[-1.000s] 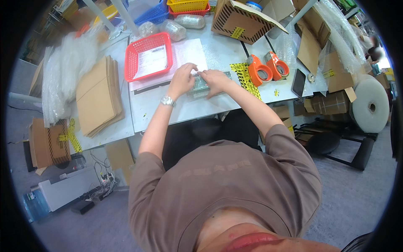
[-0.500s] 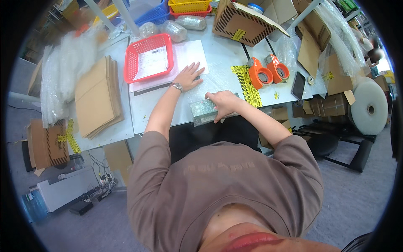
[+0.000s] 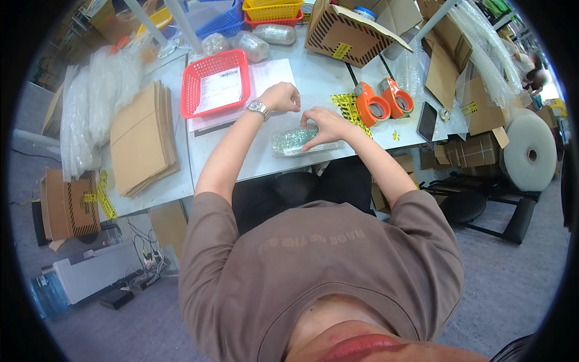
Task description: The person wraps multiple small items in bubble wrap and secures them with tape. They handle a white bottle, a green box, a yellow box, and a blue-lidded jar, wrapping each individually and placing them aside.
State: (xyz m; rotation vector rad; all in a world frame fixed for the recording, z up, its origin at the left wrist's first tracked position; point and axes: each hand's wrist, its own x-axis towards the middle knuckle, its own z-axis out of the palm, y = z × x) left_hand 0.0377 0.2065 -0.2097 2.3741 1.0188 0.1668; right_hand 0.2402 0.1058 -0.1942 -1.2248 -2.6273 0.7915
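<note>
A long package (image 3: 289,142) in clear bubble wrap, with green showing through, lies near the table's front edge. My right hand (image 3: 327,128) grips it from above, thumb on the near side and fingers on the far side. Beyond the package, a loose sheet of bubble wrap (image 3: 315,102) spreads over the table. My left hand (image 3: 280,98) is raised at its far left part, fingers curled and pinched together on the thin clear sheet. The exact edge between those fingertips is hard to see.
A red basket (image 3: 186,90) holding a paper slip stands left of my left hand. Flat cardboard pieces (image 3: 142,142) are stacked further left. Two orange tape dispensers (image 3: 374,104) and a phone (image 3: 427,122) lie right. An open carton (image 3: 350,36) and wrapped bundles (image 3: 274,34) sit behind.
My left hand has lifted from lying flat and curled its fingers, shifting slightly right. The package has turned or rolled a little away from me under my right hand.
</note>
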